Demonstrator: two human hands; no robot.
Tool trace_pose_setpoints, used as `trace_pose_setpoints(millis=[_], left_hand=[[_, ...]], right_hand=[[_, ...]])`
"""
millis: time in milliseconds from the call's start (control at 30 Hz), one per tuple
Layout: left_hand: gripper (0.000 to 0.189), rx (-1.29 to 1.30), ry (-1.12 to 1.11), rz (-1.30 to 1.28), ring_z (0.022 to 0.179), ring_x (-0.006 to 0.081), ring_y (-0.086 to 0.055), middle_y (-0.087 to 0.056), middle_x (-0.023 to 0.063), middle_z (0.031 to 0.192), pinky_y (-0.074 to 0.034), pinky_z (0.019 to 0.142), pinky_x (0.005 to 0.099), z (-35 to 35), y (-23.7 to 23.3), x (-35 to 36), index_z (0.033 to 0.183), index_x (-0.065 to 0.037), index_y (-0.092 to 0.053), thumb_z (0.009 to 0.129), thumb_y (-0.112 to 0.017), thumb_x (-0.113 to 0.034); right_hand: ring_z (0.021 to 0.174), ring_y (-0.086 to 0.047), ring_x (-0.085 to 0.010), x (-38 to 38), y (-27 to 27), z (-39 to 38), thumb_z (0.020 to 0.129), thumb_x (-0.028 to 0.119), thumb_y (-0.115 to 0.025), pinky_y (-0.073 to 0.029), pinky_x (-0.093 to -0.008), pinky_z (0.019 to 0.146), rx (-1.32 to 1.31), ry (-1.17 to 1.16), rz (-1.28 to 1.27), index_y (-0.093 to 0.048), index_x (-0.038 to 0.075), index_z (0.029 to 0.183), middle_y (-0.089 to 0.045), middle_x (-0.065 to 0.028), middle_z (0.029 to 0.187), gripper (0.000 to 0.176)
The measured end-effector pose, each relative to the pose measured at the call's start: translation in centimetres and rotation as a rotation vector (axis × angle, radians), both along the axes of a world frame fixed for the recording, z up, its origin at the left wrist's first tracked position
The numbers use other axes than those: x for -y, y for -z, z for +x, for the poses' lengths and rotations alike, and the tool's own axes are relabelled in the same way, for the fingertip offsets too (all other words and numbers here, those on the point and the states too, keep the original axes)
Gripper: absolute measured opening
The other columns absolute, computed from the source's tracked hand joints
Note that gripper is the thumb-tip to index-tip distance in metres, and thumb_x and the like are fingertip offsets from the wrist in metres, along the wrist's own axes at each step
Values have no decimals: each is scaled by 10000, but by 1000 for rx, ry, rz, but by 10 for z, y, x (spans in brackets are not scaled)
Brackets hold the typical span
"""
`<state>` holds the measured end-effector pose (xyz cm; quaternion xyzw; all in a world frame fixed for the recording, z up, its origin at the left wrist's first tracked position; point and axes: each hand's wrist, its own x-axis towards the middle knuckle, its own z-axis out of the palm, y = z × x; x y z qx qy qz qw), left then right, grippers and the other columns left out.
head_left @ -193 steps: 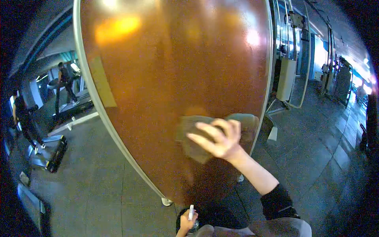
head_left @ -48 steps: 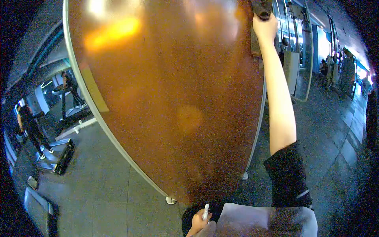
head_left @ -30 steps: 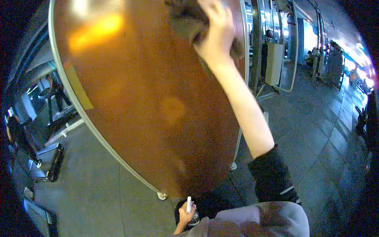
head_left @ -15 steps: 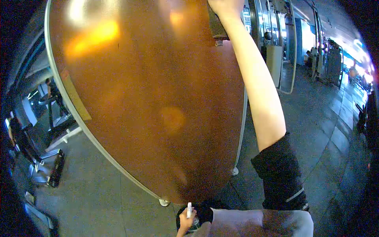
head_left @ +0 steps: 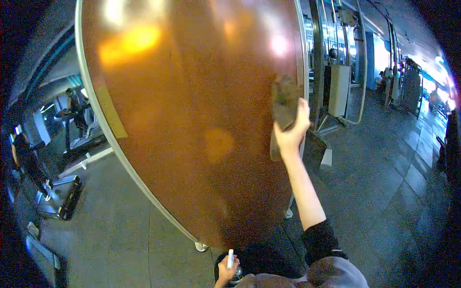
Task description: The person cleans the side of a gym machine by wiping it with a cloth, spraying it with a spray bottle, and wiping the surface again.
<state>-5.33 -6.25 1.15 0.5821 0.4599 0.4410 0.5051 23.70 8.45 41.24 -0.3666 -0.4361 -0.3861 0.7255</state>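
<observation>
A large glossy brown board (head_left: 192, 105) with a metal frame fills the middle of the head view. My right hand (head_left: 294, 132) is wrapped round a dark folded cloth (head_left: 285, 98), pressed against the board near its right edge; motion blurs the cloth somewhat. Low in the view, my left hand (head_left: 224, 270) grips a small spray bottle with a white top (head_left: 230, 259). The bottle's body is partly covered by the fingers.
A yellowish strip (head_left: 114, 113) runs along the board's left side. Small feet (head_left: 201, 246) support the frame on dark floor tiles. People on treadmills (head_left: 60, 197) are at left. Cable machines (head_left: 339, 91) stand at right, with more equipment and a distant person behind.
My right hand has moved down the board with the cloth, from near the top to beside the right edge. My left hand has stayed low with the bottle. The view has shifted slightly.
</observation>
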Motion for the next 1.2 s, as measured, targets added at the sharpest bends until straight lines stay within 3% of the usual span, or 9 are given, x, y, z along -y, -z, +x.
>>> trace_pose_setpoints(millis=[167, 467, 633, 733, 767, 800, 900, 1100, 1200], left_hand=[[230, -15, -14, 13, 717, 129, -632, -633, 68, 809, -527, 683, 283, -8, 18, -6, 1000, 16, -577, 799, -639, -77], [243, -36, -39, -76, 736, 128, -620, -641, 71, 850, -510, 704, 282, -1, 5, -11, 993, 14, -594, 785, -656, -95], [205, -73, -31, -33, 701, 153, -633, -651, 97, 777, -503, 661, 284, 1, -6, -5, 904, 15, -621, 760, -646, -129], [212, -66, -36, -12, 692, 166, -635, -648, 102, 773, -501, 663, 283, 0, -4, -2, 913, 11, -619, 755, -648, -128], [212, -73, -35, -8, 692, 166, -635, -648, 102, 773, -501, 663, 283, 0, -1, -3, 913, 11, -619, 755, -648, -128], [204, -54, -38, -18, 691, 171, -635, -645, 101, 776, -501, 665, 287, 0, 6, -4, 905, 9, -619, 753, -648, -123], [189, -43, -31, 2, 699, 178, -639, -643, 101, 792, -506, 670, 301, -3, 17, -3, 886, 7, -613, 747, -646, -116], [221, -116, -44, 21, 688, 174, -641, -645, 92, 755, -508, 661, 298, -4, 5, 5, 932, 11, -610, 764, -642, -127], [208, -120, -43, 53, 683, 155, -635, -648, 87, 741, -506, 660, 289, 0, -11, 8, 921, 5, -606, 774, -639, -137]], right_hand=[[907, -539, -320, -1, -89, -25, 564, 32, -683, -440, -340, 826, 322, 72, 64, -604, 2, 1016, -584, -111, 1005, 460], [855, -605, -344, -44, -192, 49, 641, 154, -733, -477, -378, 737, 80, 55, 188, -623, 19, 910, -634, -158, 881, 320], [774, -664, -270, -57, -97, 80, 712, 324, -744, -503, -358, 693, -325, 82, -28, -650, 45, 846, -674, -137, 782, 323], [790, -656, -233, -34, -32, 48, 720, 199, -740, -493, -332, 718, -194, -67, 5, -630, 6, 914, -673, -135, 859, 295], [865, -580, -370, -18, -8, 27, 613, 87, -686, -458, -425, 781, -95, -190, 0, -582, 3, 957, -605, -171, 895, 369], [875, -557, -378, -16, 22, 8, 608, 118, -704, -442, -427, 776, -3, 168, 136, -576, 3, 972, -593, -159, 913, 403], [806, -562, -287, 7, 94, -31, 606, 150, -698, -444, -375, 731, 93, -14, 6, -636, 32, 873, -629, -120, 978, 299], [851, -591, -210, -15, 128, 30, 745, 118, -687, -473, -319, 755, -195, 4, -84, -591, -10, 996, -628, -136, 925, 297], [826, -595, -286, -35, 102, 93, 634, 51, -656, -463, -361, 772, -302, -136, -164, -578, -11, 931, -613, -145, 848, 314]])
